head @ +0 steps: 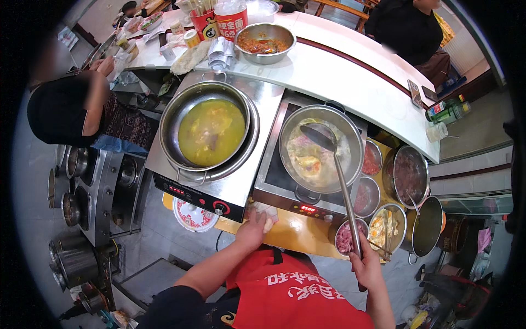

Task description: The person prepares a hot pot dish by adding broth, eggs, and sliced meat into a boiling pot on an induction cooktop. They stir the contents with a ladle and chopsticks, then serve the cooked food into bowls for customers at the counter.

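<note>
My right hand grips the long handle of a metal ladle. The ladle's bowl dips into a steel pot of cloudy, bubbling broth, where a pale orange-yellow piece of food floats. Under the pot is an induction cooker with a lit red display. At the front edge between the two cookers, my left hand rests at a whitish cloth or paper; its fingers are partly hidden, so a hold on it is unclear. To the left, a wide steel pan of yellow-green broth sits on another induction cooker.
Bowls of minced meat, chopped red onion and fried egg stand right, beside deep pots. A bowl of red sauce sits on the white counter. Another person works at left; someone sits across the counter.
</note>
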